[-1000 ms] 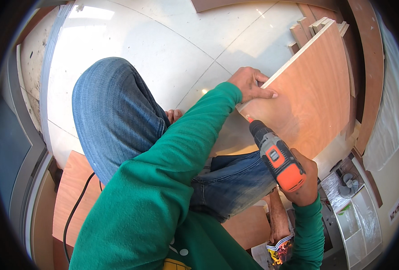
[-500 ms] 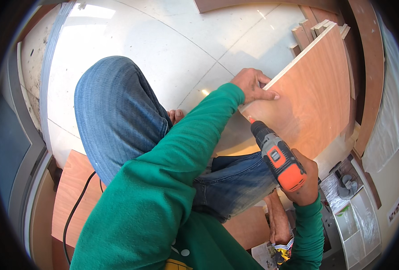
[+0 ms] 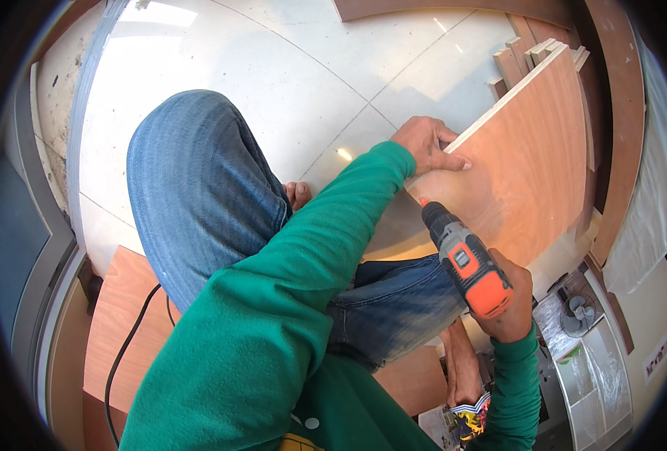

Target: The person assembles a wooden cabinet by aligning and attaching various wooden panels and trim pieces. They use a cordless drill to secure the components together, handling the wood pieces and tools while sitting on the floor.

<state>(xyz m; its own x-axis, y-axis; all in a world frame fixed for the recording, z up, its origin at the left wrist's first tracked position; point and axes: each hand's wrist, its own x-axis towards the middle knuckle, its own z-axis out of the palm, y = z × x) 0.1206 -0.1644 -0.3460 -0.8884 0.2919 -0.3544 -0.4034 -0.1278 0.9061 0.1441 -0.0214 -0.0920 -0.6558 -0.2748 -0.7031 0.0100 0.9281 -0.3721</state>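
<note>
A reddish-brown wooden panel with a pale layered edge stands tilted in front of me, to the right. My left hand grips its near upper edge, thumb on the face and fingers behind. In my right hand is an orange and black cordless drill, with the fingers wrapped round its handle, partly hidden under the drill body. The drill's orange-red tip meets the panel close to its near corner, just below my left hand.
Several cut wooden strips lie behind the panel. Another wooden board and a black cable are at lower left. A standing fan and a white shelf unit are at right. Pale tiles cover the floor.
The view has shifted slightly. My left hand keeps its hold on the panel, and the drill stays at the same spot near the corner.
</note>
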